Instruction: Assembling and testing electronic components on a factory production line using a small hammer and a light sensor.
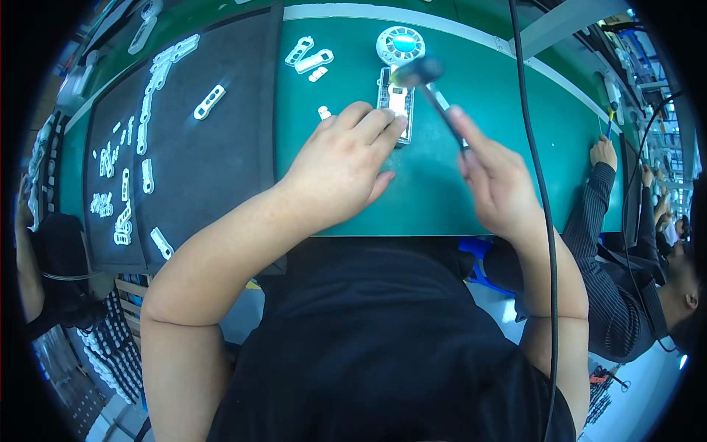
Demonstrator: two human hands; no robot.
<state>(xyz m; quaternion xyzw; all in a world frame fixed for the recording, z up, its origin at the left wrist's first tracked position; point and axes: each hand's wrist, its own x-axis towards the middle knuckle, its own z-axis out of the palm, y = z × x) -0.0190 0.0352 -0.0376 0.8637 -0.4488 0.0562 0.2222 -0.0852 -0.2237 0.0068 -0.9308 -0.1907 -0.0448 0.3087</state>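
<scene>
A green tabletop spans the frame's middle, a black rectangular mat at left. The person's hands are apart: the left hand palm-down, thumb spread, the right hand wrapped around a blurred, dark-handled hammer. At upper centre, a rectangular clear-and-dark holder bears a slim white plastic part under the left fingers.

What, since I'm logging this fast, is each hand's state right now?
Left hand: open, laid over part of the white piece, not closed around it.
Right hand: closed, holding the blurred hammer.
</scene>
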